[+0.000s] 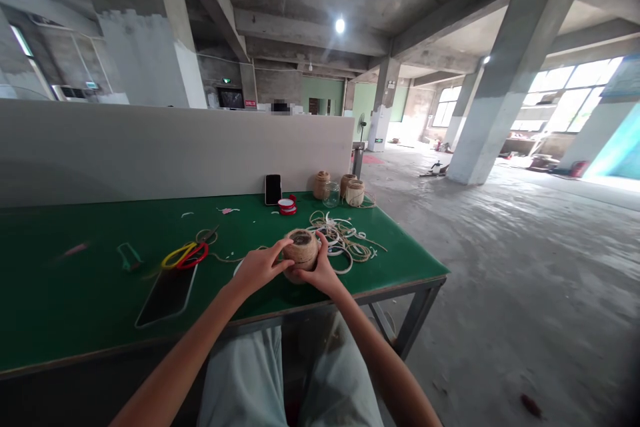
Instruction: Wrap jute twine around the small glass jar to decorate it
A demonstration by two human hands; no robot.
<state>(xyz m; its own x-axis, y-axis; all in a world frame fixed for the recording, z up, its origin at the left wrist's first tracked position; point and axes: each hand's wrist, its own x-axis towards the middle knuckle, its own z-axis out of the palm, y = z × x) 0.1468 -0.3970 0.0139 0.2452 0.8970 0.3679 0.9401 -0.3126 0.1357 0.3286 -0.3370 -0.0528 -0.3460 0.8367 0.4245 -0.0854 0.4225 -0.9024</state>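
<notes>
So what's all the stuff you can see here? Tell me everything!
Table: 1, green, under everything
Twine ball: 1, brown, between the hands
Twine rolls: 3, tan, at the far edge
Loose string: 1 tangle, tan and white, beside the hands
Scissors: 1 pair, yellow and red handles, left of the hands
Phone: 1, black, at the far edge
Tape roll: 1, red, by the phone
Jar: 1, clear glass, among the twine rolls
Flat panel: 1, black, near edge
Left hand: 1, on the ball
Right hand: 1, on the ball
</notes>
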